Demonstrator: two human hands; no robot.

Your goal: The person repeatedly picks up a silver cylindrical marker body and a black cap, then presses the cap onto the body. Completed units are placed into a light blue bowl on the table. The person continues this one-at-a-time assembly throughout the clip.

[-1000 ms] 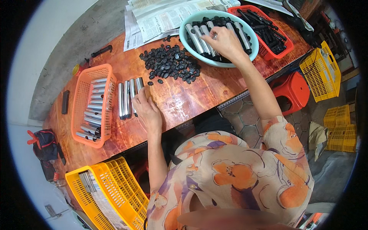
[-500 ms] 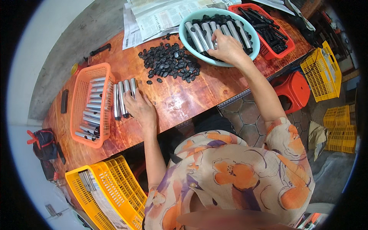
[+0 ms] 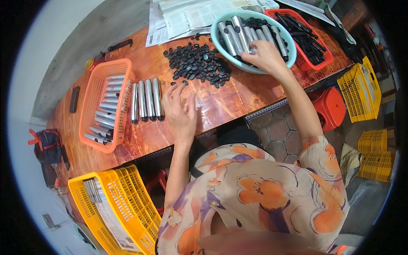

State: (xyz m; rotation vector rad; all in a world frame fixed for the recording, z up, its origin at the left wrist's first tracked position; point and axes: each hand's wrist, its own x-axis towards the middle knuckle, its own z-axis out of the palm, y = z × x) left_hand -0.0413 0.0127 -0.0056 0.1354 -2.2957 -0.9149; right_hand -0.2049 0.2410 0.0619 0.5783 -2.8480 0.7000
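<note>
My right hand (image 3: 267,58) is at the light blue basin (image 3: 216,37), its thumb and fingers closed round the lower end of a silver metal tube (image 3: 239,30). That tube stands a little higher than the other tubes lying in the basin on black plastic pieces. Over the table, my left hand (image 3: 182,114) is open and holds nothing, fingers spread toward the far side. Just left of it lie several silver tubes with black ends (image 3: 148,100) in a side-by-side row. Beyond its fingertips spreads a heap of small oval black caps (image 3: 197,63).
An orange basket (image 3: 87,106) of silver tubes stands at the left. At the far right, a red basket (image 3: 325,63) holds long black parts. Newspapers (image 3: 187,21) lie along the back. Below the table are yellow crates (image 3: 136,187) and a red stool (image 3: 331,106).
My left hand has let go of the tubes in the row and moved right, its fingers opening. My right hand has taken hold of a tube in the basin and raised it slightly.
</note>
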